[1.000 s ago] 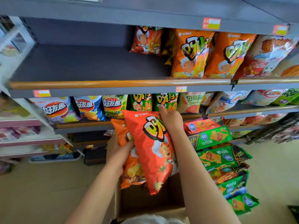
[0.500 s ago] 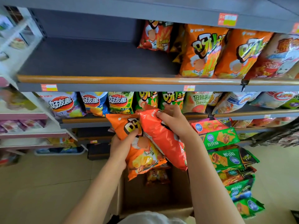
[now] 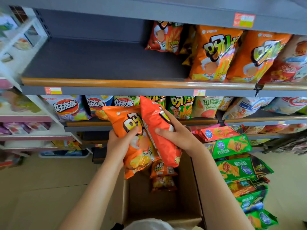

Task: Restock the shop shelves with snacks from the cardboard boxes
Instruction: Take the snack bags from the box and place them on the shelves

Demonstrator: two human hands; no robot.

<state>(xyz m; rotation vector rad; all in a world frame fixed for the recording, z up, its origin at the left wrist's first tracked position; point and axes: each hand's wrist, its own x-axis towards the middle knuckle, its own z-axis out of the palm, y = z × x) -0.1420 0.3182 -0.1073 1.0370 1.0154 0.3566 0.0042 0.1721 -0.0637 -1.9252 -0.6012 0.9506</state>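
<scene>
- Snack bags held above open cardboard box (image 3: 187, 188): left hand (image 3: 118, 145) grips orange bag (image 3: 131, 130), right hand (image 3: 178, 136) grips red-orange bag (image 3: 156, 127); bags touching.
- Upper shelf (image 3: 93, 63): bare left stretch, orange lip (image 3: 103, 83) along front edge, stocked bags (image 3: 214, 53) at right.
- One bag (image 3: 162, 176) inside box.

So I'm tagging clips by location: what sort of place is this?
Most likely a small shop's snack aisle: tiered shelves with price tags, rows of chip bags, and an open cardboard box on the floor.
</scene>
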